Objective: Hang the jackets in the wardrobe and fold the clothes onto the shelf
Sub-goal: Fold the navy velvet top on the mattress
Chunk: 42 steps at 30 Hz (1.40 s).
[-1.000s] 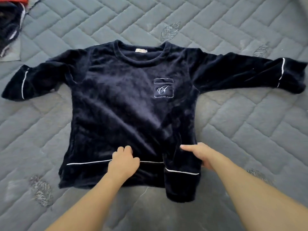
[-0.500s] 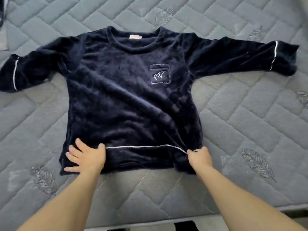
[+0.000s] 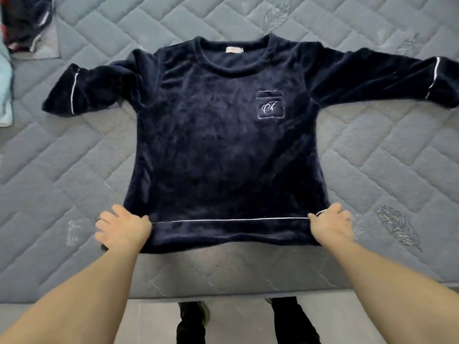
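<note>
A dark navy velvet top (image 3: 223,150) with white piping and a chest pocket lies face up, spread flat on the grey quilted mattress (image 3: 387,165), both sleeves stretched out to the sides. My left hand (image 3: 121,228) rests on the hem's left corner with fingers spread; its grip on the cloth is blurred. My right hand (image 3: 330,224) pinches the hem's right corner at the piping line. The hem runs straight between the two hands.
A heap of dark and red clothes (image 3: 24,21) sits at the mattress's far left corner, with a pale blue cloth (image 3: 5,90) at the left edge. The mattress's front edge (image 3: 223,286) runs just below the hem; floor and my feet lie beneath it.
Both hands have slid apart along the hem to its corners. The folded-under right corner and the diagonal creases are pulled flat, and the hem now lies straight.
</note>
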Motion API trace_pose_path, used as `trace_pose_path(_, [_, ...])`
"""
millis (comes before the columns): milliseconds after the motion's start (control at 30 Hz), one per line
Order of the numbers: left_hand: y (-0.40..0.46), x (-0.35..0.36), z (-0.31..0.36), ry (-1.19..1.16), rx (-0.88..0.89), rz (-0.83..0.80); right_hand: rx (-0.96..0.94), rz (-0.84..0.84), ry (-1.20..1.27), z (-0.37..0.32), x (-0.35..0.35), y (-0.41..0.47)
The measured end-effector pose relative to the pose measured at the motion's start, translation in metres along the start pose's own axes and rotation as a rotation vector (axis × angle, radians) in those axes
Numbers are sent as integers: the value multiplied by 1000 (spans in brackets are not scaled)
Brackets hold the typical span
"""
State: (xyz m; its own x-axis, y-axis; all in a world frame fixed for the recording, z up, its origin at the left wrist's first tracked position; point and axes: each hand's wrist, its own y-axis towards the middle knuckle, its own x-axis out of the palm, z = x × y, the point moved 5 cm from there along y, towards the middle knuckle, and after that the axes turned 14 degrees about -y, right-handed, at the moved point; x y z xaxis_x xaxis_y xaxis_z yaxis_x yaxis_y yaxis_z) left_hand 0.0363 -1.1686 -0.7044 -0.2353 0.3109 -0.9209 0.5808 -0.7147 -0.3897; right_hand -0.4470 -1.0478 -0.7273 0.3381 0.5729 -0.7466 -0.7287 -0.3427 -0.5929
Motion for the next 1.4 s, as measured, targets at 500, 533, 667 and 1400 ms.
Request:
trace_pose_path(500, [-53,88,40,395,238,-611,-460,-36,-717,-101,18,-21])
trace_pose_path(533, [-52,80,57,433,205,-635,-454,-46,-690,-117,5,-22])
trace_pose_path(667, [-29,41,151,242,283,-639,-659,144,-436,-210,-67,-25])
trace_pose_path(1400, [284,-53,101,-1651,-79,-126,-911,439,-283,-537,-86,-41])
